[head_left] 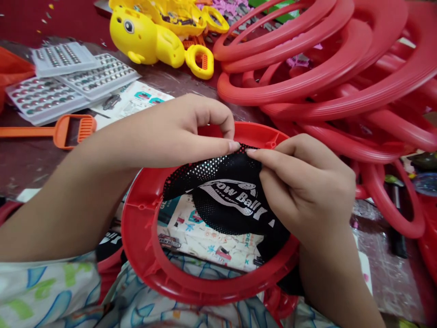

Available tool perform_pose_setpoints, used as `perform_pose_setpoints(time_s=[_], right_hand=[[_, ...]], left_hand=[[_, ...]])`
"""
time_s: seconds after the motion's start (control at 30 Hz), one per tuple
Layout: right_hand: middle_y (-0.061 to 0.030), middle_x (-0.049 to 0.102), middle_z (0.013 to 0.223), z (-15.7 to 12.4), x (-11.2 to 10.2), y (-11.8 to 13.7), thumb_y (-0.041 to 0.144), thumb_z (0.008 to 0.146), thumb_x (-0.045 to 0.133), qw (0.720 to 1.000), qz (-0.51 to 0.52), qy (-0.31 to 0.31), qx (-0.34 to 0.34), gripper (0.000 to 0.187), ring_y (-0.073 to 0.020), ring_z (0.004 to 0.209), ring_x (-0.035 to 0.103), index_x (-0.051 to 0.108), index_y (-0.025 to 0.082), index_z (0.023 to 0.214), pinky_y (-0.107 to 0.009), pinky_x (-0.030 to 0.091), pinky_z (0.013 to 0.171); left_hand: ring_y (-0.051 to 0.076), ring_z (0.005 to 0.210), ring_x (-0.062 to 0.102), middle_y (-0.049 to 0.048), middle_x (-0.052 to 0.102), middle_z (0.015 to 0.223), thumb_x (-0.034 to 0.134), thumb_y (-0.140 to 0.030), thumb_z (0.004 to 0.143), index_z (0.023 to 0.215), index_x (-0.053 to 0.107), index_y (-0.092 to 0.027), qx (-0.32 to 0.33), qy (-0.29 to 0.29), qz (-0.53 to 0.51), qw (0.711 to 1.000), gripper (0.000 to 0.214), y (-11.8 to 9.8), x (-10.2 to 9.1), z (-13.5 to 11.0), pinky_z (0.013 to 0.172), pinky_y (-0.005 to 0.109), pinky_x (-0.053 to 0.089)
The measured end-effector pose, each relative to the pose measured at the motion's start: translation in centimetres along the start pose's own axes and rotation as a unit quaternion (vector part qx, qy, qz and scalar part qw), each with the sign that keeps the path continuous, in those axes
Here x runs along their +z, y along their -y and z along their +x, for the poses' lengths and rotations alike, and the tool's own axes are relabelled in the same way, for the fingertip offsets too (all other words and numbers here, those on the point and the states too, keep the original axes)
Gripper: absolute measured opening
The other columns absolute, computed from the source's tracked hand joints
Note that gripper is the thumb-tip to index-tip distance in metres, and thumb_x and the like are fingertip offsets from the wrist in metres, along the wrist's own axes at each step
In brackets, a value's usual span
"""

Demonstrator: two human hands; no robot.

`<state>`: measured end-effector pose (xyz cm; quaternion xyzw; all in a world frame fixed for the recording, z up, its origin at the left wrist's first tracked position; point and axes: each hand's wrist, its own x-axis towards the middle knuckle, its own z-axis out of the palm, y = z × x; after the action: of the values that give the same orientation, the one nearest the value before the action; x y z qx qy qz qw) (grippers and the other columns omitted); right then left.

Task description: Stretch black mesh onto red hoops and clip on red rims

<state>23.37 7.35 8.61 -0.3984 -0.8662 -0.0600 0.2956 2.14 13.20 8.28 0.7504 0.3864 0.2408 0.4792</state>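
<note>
A red plastic ring (143, 232) lies tilted over my lap, its ribbed inner side facing up. Across its upper opening stretches a black printed mesh cloth (221, 200) with white lettering. My left hand (205, 132) reaches over the ring's far side, thumb and fingertips pinching the cloth's edge near the rim. Close beside it, my right hand (303, 187) pinches the same edge between thumb and finger. The lower part of the opening is uncovered, and a printed sheet (211, 241) shows through it. My right hand hides part of the cloth and the ring's right side.
Many red rings (307, 91) are heaped at the right back. Yellow toy shells (143, 41) lie at the back. Trays of small shiny round pieces (99, 75) and an orange handle (64, 132) are at left. A black-handled tool (398, 228) lies right.
</note>
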Motion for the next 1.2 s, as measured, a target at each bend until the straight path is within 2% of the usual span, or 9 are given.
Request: perform_pose_setpoints(time_s=[0.23,0.4,0.57,0.83,0.9,1.0,1.1,1.2], right_hand=[[-0.0056,0.059,0.08,0.0,0.2,-0.1,0.006,0.094,0.055,1.0,0.015,0.018,-0.007,0.025,-0.0152,0.074,0.057,0.078,0.003,0.105,-0.03,0.049,0.068],[-0.0047,0.061,0.082,-0.2,0.2,-0.2,0.009,0.096,0.054,1.0,-0.001,0.016,0.0,0.025,-0.0147,0.073,0.058,0.077,0.009,0.108,-0.029,0.048,0.063],[-0.0031,0.06,0.08,-0.3,0.1,0.0,0.013,0.099,0.051,0.999,-0.034,0.034,0.006,0.025,-0.0134,0.069,0.054,0.076,0.015,0.101,-0.027,0.045,0.059],[-0.0053,0.056,0.071,-0.1,0.1,0.2,0.019,0.102,0.049,0.992,-0.107,0.052,-0.032,0.031,-0.0165,0.063,0.048,0.079,0.01,0.098,-0.032,0.036,0.053],[-0.0055,0.061,0.075,-0.1,-0.2,0.2,0.015,0.098,0.054,0.996,-0.067,0.049,-0.013,0.025,-0.0162,0.064,0.053,0.079,0.011,0.101,-0.031,0.04,0.054],[-0.0039,0.073,0.087,-0.2,-1.0,0.2,0.013,0.093,0.065,0.998,-0.007,0.026,0.061,0.017,-0.0164,0.073,0.065,0.077,0.017,0.105,-0.03,0.051,0.064],[-0.0011,0.077,0.093,-0.3,-1.4,0.2,0.016,0.092,0.071,0.992,-0.005,-0.005,0.129,0.014,-0.0192,0.08,0.072,0.075,0.024,0.103,-0.034,0.058,0.075],[-0.0007,0.078,0.092,-0.3,-1.3,0.2,0.015,0.092,0.071,0.988,-0.007,-0.007,0.156,0.012,-0.0197,0.082,0.073,0.075,0.024,0.099,-0.035,0.06,0.078]], left_hand=[[0.01,0.061,0.049,-0.0024,0.058,0.068,0.058,-0.039,0.092,0.077,0.064,-0.016,0.044,-0.011,0.062,0.997,0.027,0.6,0.1,0.2,0.055,0.023,0.035],[0.01,0.062,0.048,-0.0022,0.057,0.068,0.055,-0.036,0.094,0.079,0.062,-0.015,0.048,-0.031,0.101,0.993,0.026,0.6,0.3,0.0,0.06,0.025,0.034],[0.01,0.062,0.047,-0.0028,0.055,0.065,0.057,-0.034,0.09,0.076,0.064,-0.017,0.063,-0.055,0.15,0.985,0.023,0.7,0.4,0.0,0.061,0.027,0.033],[0.012,0.059,0.045,-0.0028,0.049,0.057,0.059,-0.033,0.08,0.066,0.063,-0.019,0.039,-0.076,0.162,0.983,0.02,0.1,0.5,0.0,0.06,0.029,0.034],[0.013,0.06,0.048,-0.0021,0.051,0.058,0.058,-0.033,0.081,0.067,0.062,-0.019,0.037,-0.076,0.169,0.982,0.021,0.0,0.5,-0.1,0.061,0.03,0.034],[0.014,0.06,0.049,-0.0021,0.053,0.06,0.056,-0.03,0.083,0.07,0.063,-0.02,0.03,-0.069,0.176,0.982,0.018,0.0,0.4,-0.2,0.061,0.029,0.035],[0.013,0.059,0.049,-0.0022,0.055,0.06,0.057,-0.031,0.082,0.07,0.063,-0.02,0.024,-0.069,0.158,0.985,0.017,0.2,0.3,-0.4,0.06,0.029,0.036],[0.013,0.059,0.05,-0.0018,0.058,0.063,0.058,-0.033,0.083,0.072,0.064,-0.02,0.019,-0.066,0.149,0.987,0.018,0.3,0.3,-0.6,0.059,0.029,0.036]])
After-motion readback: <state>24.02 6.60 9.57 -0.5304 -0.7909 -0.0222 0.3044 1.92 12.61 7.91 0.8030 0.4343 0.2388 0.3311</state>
